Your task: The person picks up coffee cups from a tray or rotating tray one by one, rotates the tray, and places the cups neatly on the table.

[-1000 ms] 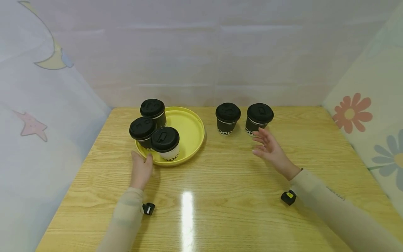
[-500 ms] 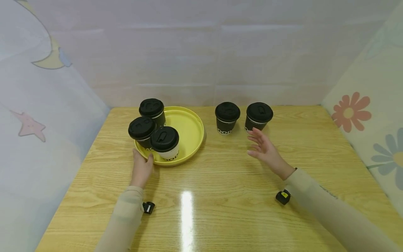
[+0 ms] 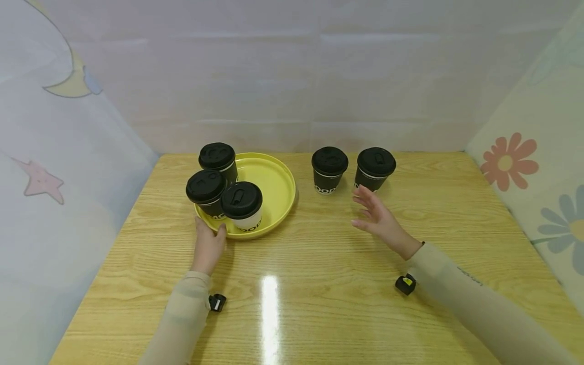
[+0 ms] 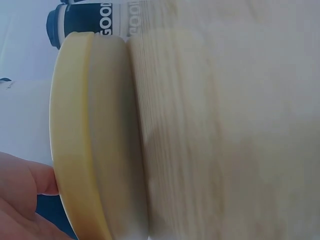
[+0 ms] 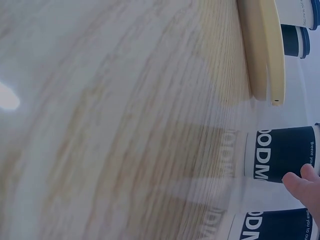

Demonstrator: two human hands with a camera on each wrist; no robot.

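Note:
My left hand [image 3: 209,248] is at the near left rim of a round yellow tray [image 3: 279,195], thumb and fingers gripping its edge. In the left wrist view the fingertips meet the tray's rim [image 4: 75,125]. Three lidded paper coffee cups crowd the tray's left side: a rear dark cup [image 3: 218,158], a left dark cup [image 3: 206,190] and a white cup [image 3: 244,208]. Fingers loosely curved, my right hand [image 3: 380,223] holds nothing in front of two more dark cups, the left one [image 3: 329,167] and the right one [image 3: 375,165]. Its fingertips overlap the right cup's base.
The wooden table [image 3: 310,284] carries everything, with a bright light reflection near its front. A pale cloth wall [image 3: 310,76] rises behind the cups, and printed panels stand at both sides. A small black camera [image 3: 405,284] sits at my right wrist, another [image 3: 217,302] at my left.
My right hand has drifted left, from the right cup's front toward the space between the cups. My left hand has shifted slightly right; on the tray, the white cup moved right and the rear cup left.

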